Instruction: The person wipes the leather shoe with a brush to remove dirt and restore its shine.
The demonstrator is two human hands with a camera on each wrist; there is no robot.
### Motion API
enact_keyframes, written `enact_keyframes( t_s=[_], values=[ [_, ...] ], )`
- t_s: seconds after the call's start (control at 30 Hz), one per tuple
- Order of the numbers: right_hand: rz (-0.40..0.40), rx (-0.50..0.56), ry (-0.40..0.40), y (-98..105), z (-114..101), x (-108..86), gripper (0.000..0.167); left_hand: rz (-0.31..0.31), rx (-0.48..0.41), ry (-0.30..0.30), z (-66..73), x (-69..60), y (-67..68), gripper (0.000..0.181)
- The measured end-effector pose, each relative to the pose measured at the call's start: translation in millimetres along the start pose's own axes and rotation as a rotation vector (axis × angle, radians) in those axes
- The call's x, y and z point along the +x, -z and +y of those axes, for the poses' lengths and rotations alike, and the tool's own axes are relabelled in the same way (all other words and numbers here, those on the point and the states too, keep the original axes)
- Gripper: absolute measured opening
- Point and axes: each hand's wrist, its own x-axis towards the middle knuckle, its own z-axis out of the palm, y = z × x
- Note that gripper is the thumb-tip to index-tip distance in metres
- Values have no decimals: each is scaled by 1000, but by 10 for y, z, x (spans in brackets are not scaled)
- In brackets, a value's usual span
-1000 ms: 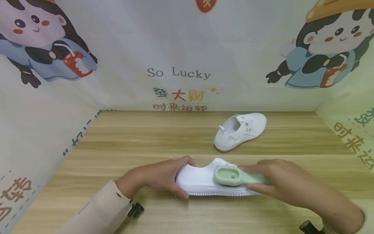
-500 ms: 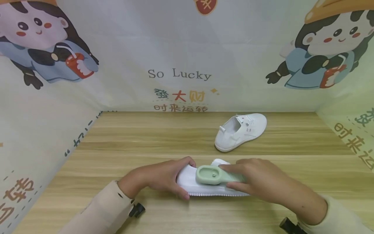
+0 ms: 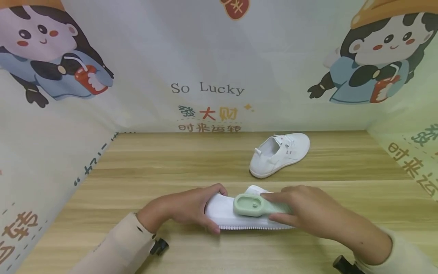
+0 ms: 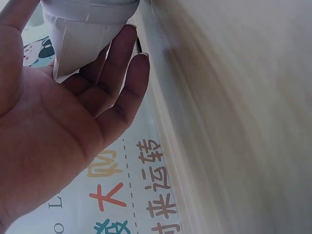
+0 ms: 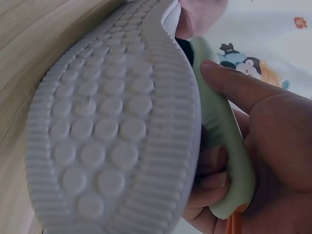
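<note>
A white shoe (image 3: 222, 215) is tipped on its side on the wooden surface, its studded sole (image 5: 107, 107) filling much of the right wrist view. My left hand (image 3: 191, 207) grips it by the heel (image 4: 80, 36), thumb and fingers on either side. In my right hand (image 3: 311, 213) is a light green brush (image 3: 248, 205) with a hollow in its head, held by the handle (image 5: 229, 156). The brush lies against the shoe's upward-facing side, towards the heel. Only a bit of dark bristles (image 5: 185, 50) shows; the rest are hidden.
A second white shoe (image 3: 278, 156) stands upright behind, right of centre, toe pointing to the back right. Printed cloth walls (image 3: 143, 57) enclose the wooden surface (image 3: 164, 160) at the back and both sides. An orange loop (image 5: 235, 222) hangs from the brush handle's end.
My right hand has slid the brush left along the shoe's side towards the heel, then slightly back right. The left hand keeps its grip on the heel; the second shoe is unmoved.
</note>
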Motion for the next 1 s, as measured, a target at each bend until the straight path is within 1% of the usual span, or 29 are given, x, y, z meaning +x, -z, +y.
enact_keyframes(
  t_s=[0.13,0.33,0.47,0.6,0.73,0.9,1.0],
  values=[
    [-12,21,-11,17,64,-70,45,-4,-2,15,-7,-7,-5,71],
    [-8,30,-35,111,157,-161,44,1,28,26,-31,-43,46,72],
    [-29,48,-63,155,212,-197,45,-1,25,33,-56,-56,66,73],
    [-27,28,-98,191,262,-249,46,0,36,32,-65,-51,96,73],
    [-15,3,-127,224,310,-309,48,1,24,38,-60,-44,122,73],
    [-36,13,-123,241,348,-343,48,-14,6,53,-69,-53,100,74],
    [-55,32,-113,237,337,-319,48,-12,11,51,-86,-54,80,74]
  ],
)
